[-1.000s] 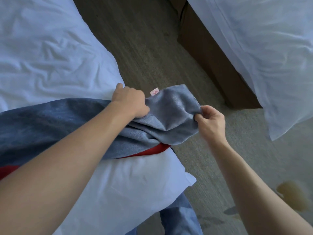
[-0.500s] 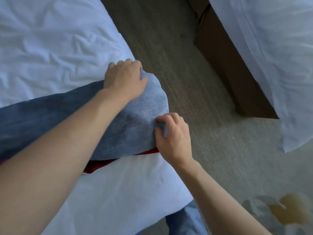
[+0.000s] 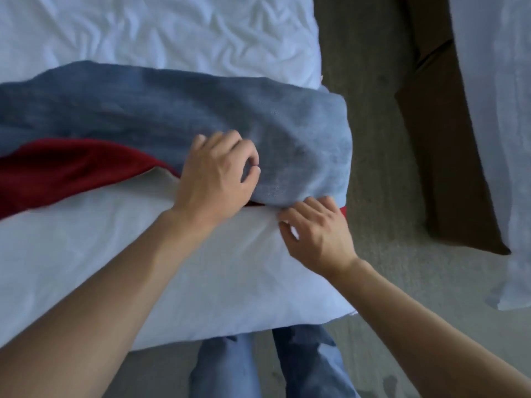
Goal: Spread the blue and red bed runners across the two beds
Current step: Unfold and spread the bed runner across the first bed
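Crosswise, blue and red bed runner (image 3: 172, 110) lying over the near bed (image 3: 143, 33), left hand (image 3: 218, 176) resting on its blue face with fingers curled, right hand (image 3: 316, 228) pinching its lower edge beside the corner, second bed (image 3: 500, 110) well apart.

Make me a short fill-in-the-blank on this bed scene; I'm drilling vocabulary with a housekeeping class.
1. The left hand rests on the ____ side of the bed runner.
2. Under the blue cloth, the runner's other side is ____.
3. The right hand touches the runner's edge near the bed's ____ corner.
4. The near bed is covered in ____ linen.

Missing words: blue; red; right; white
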The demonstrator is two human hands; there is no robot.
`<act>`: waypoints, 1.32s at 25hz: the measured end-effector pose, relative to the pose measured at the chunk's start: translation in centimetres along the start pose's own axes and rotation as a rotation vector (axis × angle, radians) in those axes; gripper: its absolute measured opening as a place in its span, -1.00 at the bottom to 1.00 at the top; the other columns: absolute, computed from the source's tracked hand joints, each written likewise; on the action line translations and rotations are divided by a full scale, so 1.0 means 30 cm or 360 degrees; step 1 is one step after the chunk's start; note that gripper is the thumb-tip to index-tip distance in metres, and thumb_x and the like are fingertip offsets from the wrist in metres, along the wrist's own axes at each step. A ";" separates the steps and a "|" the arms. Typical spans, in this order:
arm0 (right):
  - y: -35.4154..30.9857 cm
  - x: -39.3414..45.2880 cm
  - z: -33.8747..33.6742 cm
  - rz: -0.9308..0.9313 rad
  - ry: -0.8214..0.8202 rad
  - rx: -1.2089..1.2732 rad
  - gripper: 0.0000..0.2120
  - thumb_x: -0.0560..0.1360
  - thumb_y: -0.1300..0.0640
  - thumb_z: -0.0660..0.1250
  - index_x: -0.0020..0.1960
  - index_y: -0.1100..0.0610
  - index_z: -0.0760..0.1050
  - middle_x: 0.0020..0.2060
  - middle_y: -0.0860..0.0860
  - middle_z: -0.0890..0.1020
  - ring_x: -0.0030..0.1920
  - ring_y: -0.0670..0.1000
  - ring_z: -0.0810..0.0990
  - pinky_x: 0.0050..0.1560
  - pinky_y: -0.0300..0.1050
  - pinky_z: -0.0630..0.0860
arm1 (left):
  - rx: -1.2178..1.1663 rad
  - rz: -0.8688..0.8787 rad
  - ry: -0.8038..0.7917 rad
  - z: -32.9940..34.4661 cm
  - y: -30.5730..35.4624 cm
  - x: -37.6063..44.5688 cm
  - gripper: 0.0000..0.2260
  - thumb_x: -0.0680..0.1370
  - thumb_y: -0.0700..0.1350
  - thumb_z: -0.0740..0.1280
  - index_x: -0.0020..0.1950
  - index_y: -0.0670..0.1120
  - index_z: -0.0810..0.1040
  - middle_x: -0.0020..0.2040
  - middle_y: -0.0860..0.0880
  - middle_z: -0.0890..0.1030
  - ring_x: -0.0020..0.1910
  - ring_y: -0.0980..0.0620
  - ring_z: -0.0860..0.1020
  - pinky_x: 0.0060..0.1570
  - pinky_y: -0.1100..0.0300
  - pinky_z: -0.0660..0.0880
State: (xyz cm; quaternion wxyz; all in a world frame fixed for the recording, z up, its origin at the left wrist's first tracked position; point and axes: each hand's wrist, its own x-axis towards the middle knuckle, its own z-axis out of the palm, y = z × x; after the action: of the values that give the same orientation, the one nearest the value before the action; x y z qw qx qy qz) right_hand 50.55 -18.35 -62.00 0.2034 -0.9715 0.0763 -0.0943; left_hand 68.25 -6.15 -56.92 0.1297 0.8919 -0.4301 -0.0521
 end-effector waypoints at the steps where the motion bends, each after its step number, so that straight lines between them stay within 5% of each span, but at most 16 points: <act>1: 0.005 -0.005 0.002 0.0022 0.0000 -0.0059 -0.92 0.47 0.19 0.36 -0.08 0.11 0.63 -0.28 0.01 0.57 -0.25 0.15 0.52 -0.21 0.06 0.40 | -0.0016 0.0013 -0.0019 -0.002 -0.009 -0.064 -0.94 0.47 -0.10 0.37 -0.18 -0.05 0.54 -0.22 -0.03 0.53 -0.17 -0.13 0.51 -0.13 -0.01 0.32; 6: 0.005 0.026 0.003 0.0332 -0.0064 -0.0315 -0.64 0.45 0.13 0.42 0.24 0.12 0.57 0.11 0.04 0.62 0.12 0.13 0.57 0.13 0.04 0.39 | 0.0193 0.0149 -0.0134 0.041 -0.060 -0.190 -0.79 0.46 -0.11 0.37 0.08 -0.07 0.57 0.01 -0.05 0.57 0.02 -0.14 0.50 -0.02 -0.02 0.35; 10: 0.013 0.019 0.009 0.0517 0.0079 -0.0461 -0.91 0.50 0.18 0.35 -0.05 0.11 0.62 -0.17 0.03 0.62 -0.11 0.16 0.56 0.01 0.06 0.34 | 0.0412 0.0182 -0.0170 0.082 -0.075 -0.145 -0.88 0.51 -0.20 0.27 -0.01 -0.05 0.56 -0.09 -0.04 0.56 -0.05 -0.13 0.50 0.02 0.01 0.32; 13: 0.035 -0.049 -0.007 0.0622 0.0010 -0.0567 -0.86 0.55 0.20 0.28 -0.15 0.14 0.57 -0.27 0.04 0.58 -0.20 0.17 0.50 -0.01 0.06 0.31 | 0.0329 0.0217 -0.0205 0.091 -0.064 -0.232 -0.91 0.49 -0.23 0.32 -0.12 -0.04 0.55 -0.20 -0.03 0.56 -0.17 -0.12 0.53 -0.07 0.03 0.31; 16: -0.004 -0.162 -0.042 0.0596 -0.0021 -0.0582 -0.93 0.52 0.21 0.34 -0.03 0.12 0.58 -0.17 0.04 0.61 -0.12 0.19 0.54 0.03 0.07 0.32 | 0.0254 0.0157 -0.0301 0.071 -0.028 -0.380 -0.90 0.48 -0.25 0.33 -0.12 -0.05 0.54 -0.20 -0.04 0.54 -0.17 -0.12 0.51 -0.18 0.01 0.36; 20: -0.019 -0.114 -0.022 0.0578 -0.0108 -0.0545 -0.67 0.51 0.11 0.39 0.26 0.09 0.54 0.08 0.05 0.60 0.06 0.17 0.55 0.18 0.08 0.34 | 0.0122 0.0064 -0.0170 0.061 -0.053 -0.364 -0.92 0.47 -0.27 0.32 -0.12 -0.11 0.53 -0.20 -0.07 0.54 -0.19 -0.14 0.49 -0.26 -0.05 0.42; 26: 0.049 0.033 0.008 0.0471 0.0019 -0.0494 -0.79 0.48 0.19 0.29 0.03 0.07 0.66 -0.05 0.03 0.62 0.04 0.17 0.54 0.23 0.09 0.34 | 0.0102 0.0097 -0.0082 0.138 0.034 -0.296 -0.93 0.46 -0.25 0.31 -0.12 -0.11 0.52 -0.19 -0.08 0.54 -0.16 -0.15 0.50 -0.28 -0.01 0.40; 33: -0.001 -0.161 -0.051 0.0375 0.0223 -0.0347 -0.83 0.42 0.27 0.43 -0.05 0.06 0.70 -0.10 0.00 0.62 -0.12 0.14 0.53 0.11 0.08 0.37 | 0.0054 0.0095 -0.0228 0.134 0.130 -0.360 -0.84 0.40 -0.30 0.36 -0.08 -0.09 0.57 -0.20 -0.07 0.54 -0.17 -0.14 0.52 -0.25 0.00 0.45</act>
State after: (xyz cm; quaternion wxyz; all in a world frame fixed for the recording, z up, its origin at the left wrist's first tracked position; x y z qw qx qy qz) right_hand 45.53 -18.01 -61.34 0.1007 -0.9632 0.2134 -0.1283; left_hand 57.75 -0.80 -59.91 0.0850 0.8746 -0.4656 -0.1048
